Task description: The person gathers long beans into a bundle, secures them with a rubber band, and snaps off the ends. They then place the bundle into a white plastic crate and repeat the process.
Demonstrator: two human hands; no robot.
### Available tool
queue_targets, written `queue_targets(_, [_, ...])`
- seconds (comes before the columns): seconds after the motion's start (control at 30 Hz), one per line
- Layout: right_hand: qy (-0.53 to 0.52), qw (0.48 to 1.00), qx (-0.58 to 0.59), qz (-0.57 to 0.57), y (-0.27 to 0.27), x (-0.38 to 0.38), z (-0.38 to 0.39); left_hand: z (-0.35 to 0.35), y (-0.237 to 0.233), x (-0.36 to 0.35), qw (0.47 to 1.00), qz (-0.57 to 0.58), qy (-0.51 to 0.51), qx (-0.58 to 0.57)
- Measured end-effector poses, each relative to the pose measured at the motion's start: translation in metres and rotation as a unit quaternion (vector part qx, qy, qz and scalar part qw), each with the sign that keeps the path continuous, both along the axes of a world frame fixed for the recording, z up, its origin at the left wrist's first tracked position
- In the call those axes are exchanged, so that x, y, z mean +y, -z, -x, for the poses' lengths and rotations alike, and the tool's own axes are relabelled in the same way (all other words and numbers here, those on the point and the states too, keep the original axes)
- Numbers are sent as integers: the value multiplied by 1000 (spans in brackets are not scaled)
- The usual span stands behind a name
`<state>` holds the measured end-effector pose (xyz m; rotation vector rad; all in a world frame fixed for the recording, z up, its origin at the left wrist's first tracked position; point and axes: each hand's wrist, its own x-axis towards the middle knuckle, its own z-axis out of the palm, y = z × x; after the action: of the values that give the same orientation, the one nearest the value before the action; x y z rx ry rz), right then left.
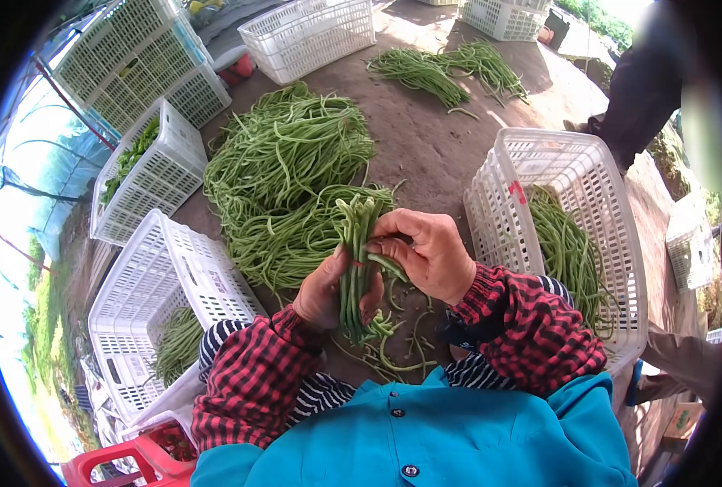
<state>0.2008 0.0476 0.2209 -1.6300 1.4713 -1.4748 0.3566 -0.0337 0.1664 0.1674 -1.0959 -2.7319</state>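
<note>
My left hand (pixel 325 290) is wrapped round an upright bundle of long green beans (pixel 352 296), which has a thin reddish band about its middle. On the bundle's right side, my right hand (pixel 426 253) pinches a bean (pixel 388 266) between thumb and fingers, close to the band. Just beyond my hands lies a large heap of green beans (pixel 292 158) on the ground. Loose bean pieces (pixel 384 326) are scattered below the bundle.
White crates with beans stand at the right (pixel 503 213) and left (pixel 201 264). Another crate (pixel 306 39) and more beans (pixel 414 71) are farther off. A red plastic stool (pixel 125 454) is at lower left. Other people's legs (pixel 639 97) show at the right.
</note>
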Motion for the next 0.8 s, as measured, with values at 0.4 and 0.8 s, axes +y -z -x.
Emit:
queue_targets(0.4, [50,996,-53,49,5,-5,2,-1,-10,0,995,-11,77,-57])
queue_targets(0.8, [-195,831,-440,-278,48,-19,1,12,-42,-29,964,-144,-157,159])
